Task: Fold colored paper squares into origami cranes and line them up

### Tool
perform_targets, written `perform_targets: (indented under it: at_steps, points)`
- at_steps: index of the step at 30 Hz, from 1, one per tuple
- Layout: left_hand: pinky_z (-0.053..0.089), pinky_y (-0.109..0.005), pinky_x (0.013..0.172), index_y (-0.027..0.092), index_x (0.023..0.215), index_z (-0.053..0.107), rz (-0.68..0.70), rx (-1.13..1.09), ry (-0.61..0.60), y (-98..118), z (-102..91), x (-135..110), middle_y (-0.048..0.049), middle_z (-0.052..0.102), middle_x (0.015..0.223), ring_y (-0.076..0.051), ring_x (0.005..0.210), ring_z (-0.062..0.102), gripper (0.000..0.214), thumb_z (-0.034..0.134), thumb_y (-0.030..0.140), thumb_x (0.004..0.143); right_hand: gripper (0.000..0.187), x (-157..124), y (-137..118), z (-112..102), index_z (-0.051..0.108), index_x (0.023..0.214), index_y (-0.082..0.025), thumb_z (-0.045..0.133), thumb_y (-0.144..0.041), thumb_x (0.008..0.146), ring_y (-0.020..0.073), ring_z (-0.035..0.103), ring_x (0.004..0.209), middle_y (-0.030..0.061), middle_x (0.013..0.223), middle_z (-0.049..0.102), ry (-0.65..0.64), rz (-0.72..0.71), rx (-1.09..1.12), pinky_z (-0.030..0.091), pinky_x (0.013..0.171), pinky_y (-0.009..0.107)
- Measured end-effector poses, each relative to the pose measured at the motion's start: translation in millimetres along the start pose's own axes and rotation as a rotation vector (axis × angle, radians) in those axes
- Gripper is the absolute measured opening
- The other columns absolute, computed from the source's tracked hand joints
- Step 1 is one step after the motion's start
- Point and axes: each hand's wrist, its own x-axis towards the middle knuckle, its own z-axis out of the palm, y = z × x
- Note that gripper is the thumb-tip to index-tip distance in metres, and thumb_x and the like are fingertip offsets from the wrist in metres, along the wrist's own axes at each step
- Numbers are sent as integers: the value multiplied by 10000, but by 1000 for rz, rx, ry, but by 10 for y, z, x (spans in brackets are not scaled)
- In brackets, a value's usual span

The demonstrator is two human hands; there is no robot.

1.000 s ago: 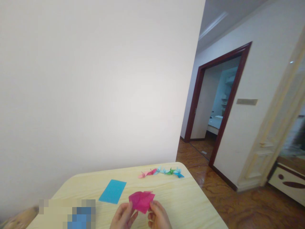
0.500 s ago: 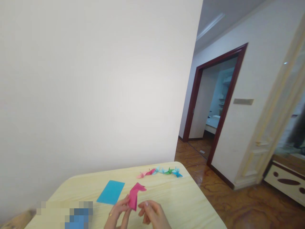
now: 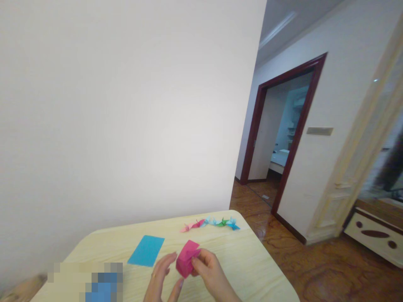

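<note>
The **folded magenta origami paper** (image 3: pixel 187 259) sits in a chunky, partly folded wad just above the near edge of the **pale wood-grain table** (image 3: pixel 252 256), toward the middle of that edge. The **right hand** (image 3: pixel 210 273) grips it from the right, its thumb pressed onto the paper's right side and the fingers closing in behind, so the paper is pinched firmly. The **left hand** (image 3: pixel 159 279) stands open just left of the paper, with its fingers spread apart. Its lowest fingertip comes very near the paper's bottom corner, though whether they touch is hard to tell. A **ring** (image 3: pixel 153 275) shows on one finger of that hand. Farther left on the table lies a flat **blue paper sheet** (image 3: pixel 146 251), well clear of the hands. Along the table's far edge runs a **row of small origami cranes** (image 3: pixel 209 223), going from pink through pale blue and green to blue. A **pixelated patch** (image 3: pixel 85 281) hides the table's near left corner.
</note>
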Motion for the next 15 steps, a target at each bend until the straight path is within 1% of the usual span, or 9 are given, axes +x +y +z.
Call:
perform_targets:
  at_steps: [2,3,5,6,7,10,11,13,15]
  points:
    - [429,-425,941,263,1266,417,62,71,12,92,-54,85,-90,540,1264,-257,1155,494,481,540,293,802,284,-24,-21,28,617,663,-120,637,-396,726,105,485,550,-2,586,558,-53,-52,-22,384,538,213]
    - [400,-427,968,283,1279,404,115,92,-18,130,-79,128,-75,532,1280,-254,1177,474,494,540,287,805,281,-38,-31,40,618,675,-119,623,-391,745,107,487,562,1,602,560,-86,-68,-20,391,546,215]
    - [382,-412,987,319,1264,433,190,99,-92,179,-116,203,-41,542,1279,-251,1201,450,478,546,300,800,275,-64,-47,52,624,714,-120,600,-388,772,113,498,588,7,642,568,-146,-76,-12,414,573,227]
    - [391,-400,981,328,1252,450,193,86,-117,192,-127,233,-32,552,1270,-246,1193,460,457,538,312,804,275,-75,-52,52,628,726,-121,595,-389,777,116,505,597,8,650,570,-168,-77,-16,422,583,233]
    - [410,-385,963,328,1243,463,169,64,-131,199,-134,257,-31,569,1250,-238,1169,487,432,518,323,815,277,-85,-55,49,632,730,-122,594,-392,778,120,511,602,8,649,571,-180,-78,-24,428,589,237]
    - [474,-343,880,292,1193,519,6,-34,-146,213,-147,312,-49,642,1132,-207,1029,591,358,460,343,843,287,-106,-57,20,647,736,-125,588,-402,779,137,537,624,10,637,578,-184,-80,-82,437,601,243]
    - [489,-332,850,276,1128,569,-40,-68,-161,218,-155,328,-49,671,1056,-204,970,616,318,471,356,836,292,-112,-58,6,651,741,-127,584,-408,779,142,544,626,12,635,581,-177,-74,-105,439,597,243]
    - [504,-313,789,249,927,653,-104,-128,-193,227,-178,358,-34,699,877,-203,852,640,233,518,392,802,296,-122,-62,-26,653,747,-132,578,-417,778,147,551,626,15,641,589,-155,-65,-149,443,591,244]
    - [507,-297,732,228,755,656,-163,-177,-191,215,-210,379,-14,683,740,-196,748,637,223,548,423,772,291,-130,-76,-58,651,743,-134,579,-414,775,150,554,626,19,645,597,-123,-75,-173,443,594,248]
